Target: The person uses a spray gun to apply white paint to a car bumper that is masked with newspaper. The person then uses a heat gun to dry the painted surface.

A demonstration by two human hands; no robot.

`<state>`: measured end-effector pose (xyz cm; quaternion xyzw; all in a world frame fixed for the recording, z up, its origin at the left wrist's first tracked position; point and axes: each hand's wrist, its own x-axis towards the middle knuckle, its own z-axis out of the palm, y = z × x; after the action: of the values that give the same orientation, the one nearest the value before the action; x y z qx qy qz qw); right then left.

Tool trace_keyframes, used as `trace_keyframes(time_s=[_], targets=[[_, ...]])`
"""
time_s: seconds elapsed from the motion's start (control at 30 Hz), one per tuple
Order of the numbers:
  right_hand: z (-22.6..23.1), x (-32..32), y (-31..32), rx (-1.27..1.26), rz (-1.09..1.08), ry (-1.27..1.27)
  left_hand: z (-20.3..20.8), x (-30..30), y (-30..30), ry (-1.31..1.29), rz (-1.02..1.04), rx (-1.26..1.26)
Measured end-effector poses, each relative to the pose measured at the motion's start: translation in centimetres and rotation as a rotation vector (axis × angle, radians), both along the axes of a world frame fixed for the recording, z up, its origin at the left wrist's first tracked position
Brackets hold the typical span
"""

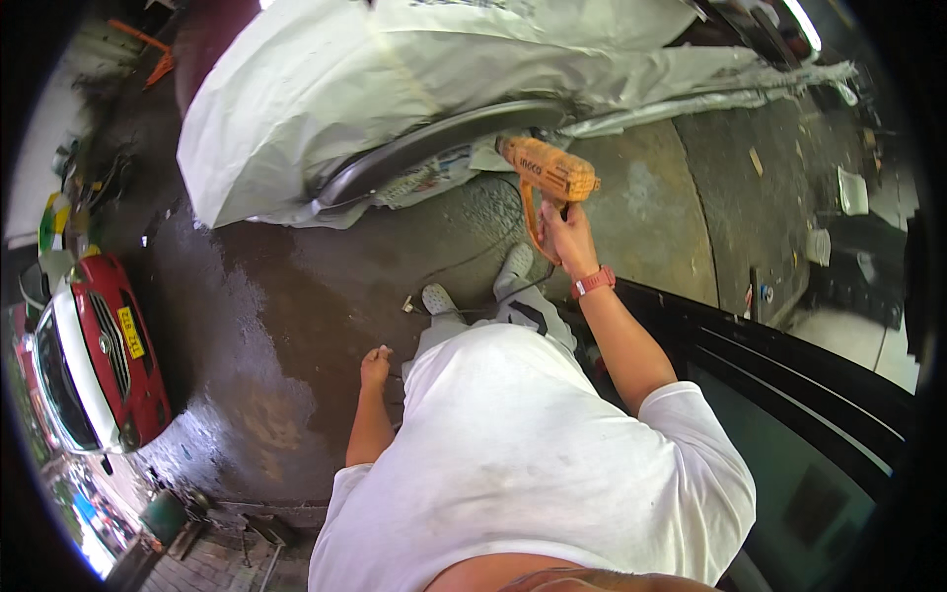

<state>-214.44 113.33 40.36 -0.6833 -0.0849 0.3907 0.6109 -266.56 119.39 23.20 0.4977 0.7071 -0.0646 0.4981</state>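
My right hand [566, 237] is wrapped round the grip of an orange heat gun [548, 168], its nozzle pointing left toward a curved grey wheel-arch panel [424, 148]. A looped guard runs down in front of the grip, and a dark cord hangs from the tool. White masking sheet [326, 109] covers the car body around the arch. Low on the left, beside my body, my left hand [375, 367] has its fingers curled together, away from the car. Whether anything small is between those fingers, I cannot make out.
A red and white car [104, 345] stands at the left. Behind my right arm is a dark vehicle side [779, 385]. The concrete floor [266, 326] looks wet in patches, and a cord [464, 261] crosses it near my shoes. A white container [819, 247] sits far right.
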Motion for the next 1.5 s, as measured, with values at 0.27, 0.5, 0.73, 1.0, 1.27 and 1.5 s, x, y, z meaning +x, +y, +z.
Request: trace_keyframes(time_s=[0.27,0.5,0.73,1.0,1.27,1.5], targets=[[-3.9,12.7,-5.5,0.076,-0.209,0.084,3.7,11.5,0.8,-0.023,-0.184,0.105],[-7.1,21.2,-4.2,0.048,-0.370,0.061,4.2,14.8,-0.2,0.024,-0.209,0.114],[-2.7,18.2,-0.9,0.083,-0.233,0.020,1.8,10.5,-3.2,0.021,-0.150,0.061],[2.4,5.2,3.3,0.030,0.055,-0.070,0.3,5.1,-3.0,-0.052,-0.161,0.115],[1.0,-9.6,9.5,-0.058,0.383,-0.478,1.5,-1.3,-0.7,-0.006,-0.007,0.024],[1.5,-23.8,17.3,0.072,0.548,-0.707,-2.4,-15.1,-2.4,0.016,0.103,0.123]])
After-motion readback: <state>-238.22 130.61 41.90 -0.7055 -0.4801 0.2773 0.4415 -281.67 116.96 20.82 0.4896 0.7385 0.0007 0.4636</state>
